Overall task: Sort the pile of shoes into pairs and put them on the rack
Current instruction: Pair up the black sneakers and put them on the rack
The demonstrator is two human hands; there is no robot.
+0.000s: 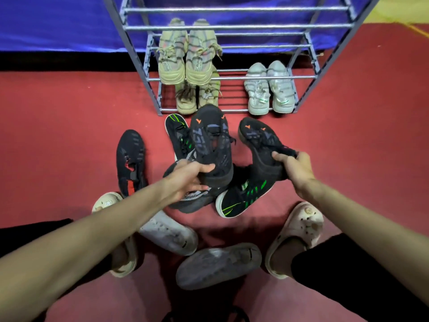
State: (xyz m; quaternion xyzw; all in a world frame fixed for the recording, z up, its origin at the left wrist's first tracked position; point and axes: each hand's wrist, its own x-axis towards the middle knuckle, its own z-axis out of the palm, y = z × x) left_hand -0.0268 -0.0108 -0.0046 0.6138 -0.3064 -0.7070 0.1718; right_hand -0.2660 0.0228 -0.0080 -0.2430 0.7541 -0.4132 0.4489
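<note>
My left hand [188, 180] grips the heel of a black shoe with orange marks [211, 140], lifted toe-forward above the pile. My right hand [293, 167] grips the collar of its matching black shoe with orange marks [260, 140], also off the floor. Under them lie two black shoes with green stripes [177, 135] [243, 196] and a grey knit shoe [195, 201], partly hidden by my left hand. A black shoe with red [130, 159] lies to the left. The metal rack [232, 77] ahead holds a tan pair [185, 59], a second tan pair [197, 98] below, and a white pair [269, 89].
A white sneaker [169, 235] and an overturned grey-soled shoe [218, 266] lie near my feet, which wear cream clogs [299, 233] [116, 252]. Red floor [58, 135] spreads on both sides. A blue sheet [58, 22] hangs behind the rack.
</note>
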